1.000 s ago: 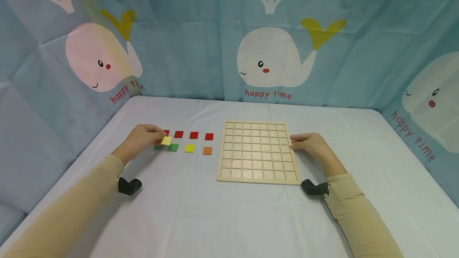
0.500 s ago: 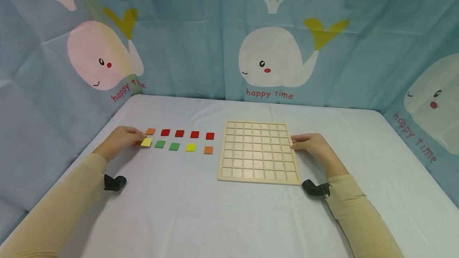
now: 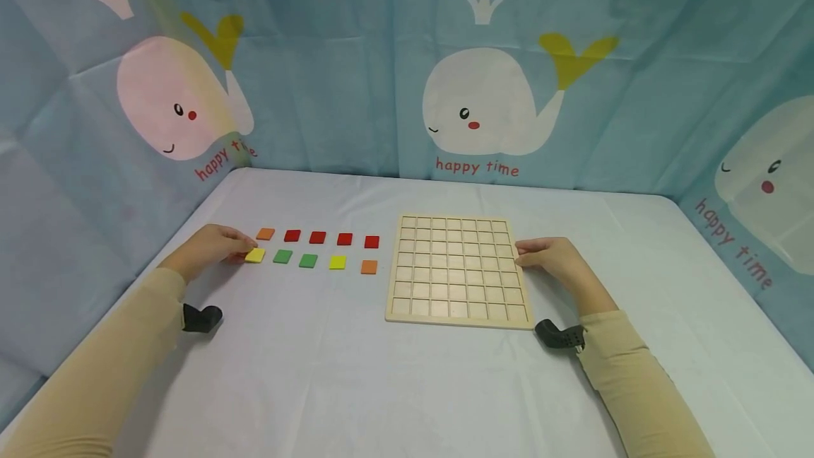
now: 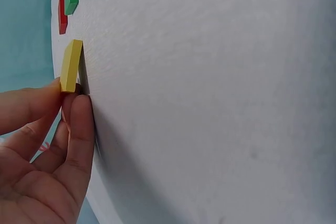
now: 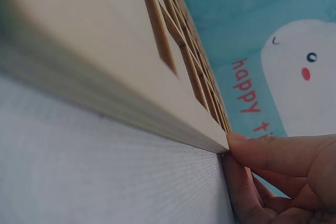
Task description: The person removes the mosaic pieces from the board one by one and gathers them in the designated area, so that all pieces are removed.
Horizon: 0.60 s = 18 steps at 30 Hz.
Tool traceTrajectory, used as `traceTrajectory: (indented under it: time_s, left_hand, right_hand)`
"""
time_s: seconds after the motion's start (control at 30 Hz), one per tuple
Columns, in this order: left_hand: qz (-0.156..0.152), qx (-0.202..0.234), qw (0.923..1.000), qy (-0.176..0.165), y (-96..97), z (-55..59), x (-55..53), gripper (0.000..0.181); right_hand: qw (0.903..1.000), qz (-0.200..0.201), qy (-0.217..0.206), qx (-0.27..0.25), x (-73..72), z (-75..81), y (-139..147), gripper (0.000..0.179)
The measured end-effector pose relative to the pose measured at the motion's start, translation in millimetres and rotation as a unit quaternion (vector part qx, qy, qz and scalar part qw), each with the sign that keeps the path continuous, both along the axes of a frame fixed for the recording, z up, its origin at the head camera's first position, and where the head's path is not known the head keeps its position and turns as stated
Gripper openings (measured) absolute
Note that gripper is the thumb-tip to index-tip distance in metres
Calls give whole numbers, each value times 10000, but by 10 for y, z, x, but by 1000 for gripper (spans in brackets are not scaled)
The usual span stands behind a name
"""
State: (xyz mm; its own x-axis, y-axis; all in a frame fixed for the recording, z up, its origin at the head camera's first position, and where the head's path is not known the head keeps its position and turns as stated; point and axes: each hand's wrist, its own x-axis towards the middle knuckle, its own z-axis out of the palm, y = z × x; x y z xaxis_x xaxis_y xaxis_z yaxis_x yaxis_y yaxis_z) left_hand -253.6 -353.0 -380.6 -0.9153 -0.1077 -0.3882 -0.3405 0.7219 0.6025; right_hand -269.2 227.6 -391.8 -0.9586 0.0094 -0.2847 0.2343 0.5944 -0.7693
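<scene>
My left hand (image 3: 213,249) pinches a square yellow tile (image 3: 255,256) by its left edge, at the left end of the front row of tiles. In the left wrist view, thumb and fingertips meet at the near end of this tile (image 4: 71,72), low over the white cloth with a shadow beneath. On the other side, my right hand (image 3: 552,259) grips the right edge of a pale wooden grid board (image 3: 456,276), whose square cells hold nothing. The right wrist view has the thumb on top of the board's rim (image 5: 131,95) and a finger under it.
The back row has an orange tile (image 3: 266,234) and several red tiles (image 3: 318,237). Green tiles (image 3: 282,256), another yellow tile (image 3: 338,262) and another orange tile (image 3: 369,267) continue the front row, left of the board. A whale-print curtain (image 3: 356,112) stands behind the white table (image 3: 356,387).
My left hand has carried the yellow tile left from over the rows and lowered it beside the green tiles. The right hand has stayed at the board.
</scene>
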Motion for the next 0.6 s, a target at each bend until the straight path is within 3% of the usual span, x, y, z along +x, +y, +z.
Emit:
traceTrajectory:
  time_s: [0.6]
  left_hand:
    - [153, 171, 9997, 15, -24, -6, -32, 49]
  right_hand:
    - [10000, -56, 35, -62, -26, -43, 31, 52]
